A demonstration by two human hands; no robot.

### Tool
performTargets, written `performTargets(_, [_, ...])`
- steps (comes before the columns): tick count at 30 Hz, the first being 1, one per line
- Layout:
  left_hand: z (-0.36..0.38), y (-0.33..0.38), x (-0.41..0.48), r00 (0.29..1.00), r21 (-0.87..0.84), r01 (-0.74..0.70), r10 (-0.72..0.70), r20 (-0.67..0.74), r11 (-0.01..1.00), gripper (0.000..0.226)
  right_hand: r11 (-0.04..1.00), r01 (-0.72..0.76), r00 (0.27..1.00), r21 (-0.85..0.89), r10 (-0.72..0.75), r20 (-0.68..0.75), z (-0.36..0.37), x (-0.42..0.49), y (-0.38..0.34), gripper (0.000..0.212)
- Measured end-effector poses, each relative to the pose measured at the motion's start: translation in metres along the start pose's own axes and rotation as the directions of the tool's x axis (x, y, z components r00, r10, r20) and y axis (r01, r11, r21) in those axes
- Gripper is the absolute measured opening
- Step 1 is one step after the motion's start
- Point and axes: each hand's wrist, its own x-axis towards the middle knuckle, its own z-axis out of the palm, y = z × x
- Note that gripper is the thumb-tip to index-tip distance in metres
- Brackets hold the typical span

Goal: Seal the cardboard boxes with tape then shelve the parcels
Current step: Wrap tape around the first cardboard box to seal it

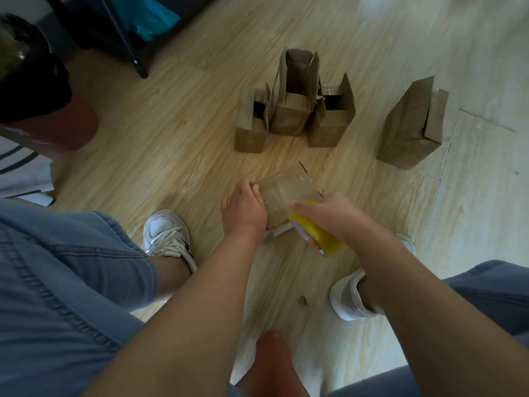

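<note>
Pale wood-grain flooring (pixel 177 133) covers the room, with sheet seams (pixel 446 156) running across it at the right. A bright patch of light (pixel 400 7) washes the far floor. A dark metal frame leg (pixel 126 44) stands at the top left, with teal fabric (pixel 148 18) behind it.

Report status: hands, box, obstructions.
Left hand holds cardboard box on floor. Right hand grips yellow tape roll at box's near edge. Four open boxes beyond, nothing blocking.
</note>
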Motion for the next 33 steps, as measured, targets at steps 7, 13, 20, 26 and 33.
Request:
performTargets(7, [0.000, 0.002, -0.003, 1.000, 0.015, -0.017, 0.017, 0.020, 1.000, 0.033, 0.994, -0.111, 0.979, 0.002, 0.109, 0.172, 0.007, 0.013, 0.021, 0.076])
performTargets(13, [-0.003, 0.004, -0.001, 0.999, 0.003, -0.029, 0.029, 0.039, 1.000, 0.033, 0.982, -0.183, 0.978, 0.041, 0.178, 0.112, 0.017, 0.029, 0.037, 0.056])
performTargets(20, [-0.007, 0.007, -0.001, 0.998, 0.027, -0.023, 0.021, 0.067, 0.999, 0.037, 0.974, -0.213, 0.974, 0.075, 0.206, 0.092, 0.022, 0.042, 0.044, 0.052])
performTargets(26, [-0.018, 0.014, -0.006, 0.906, 0.195, -0.407, 0.368, 0.211, 0.892, 0.050, 0.982, -0.181, 0.979, 0.059, 0.174, 0.108, 0.021, 0.044, 0.047, 0.044])
performTargets(33, [-0.009, 0.006, -0.015, 0.870, 0.270, -0.466, 0.381, 0.313, 0.843, 0.051, 0.991, -0.132, 0.991, -0.026, 0.133, 0.022, 0.032, 0.040, 0.047, 0.050])
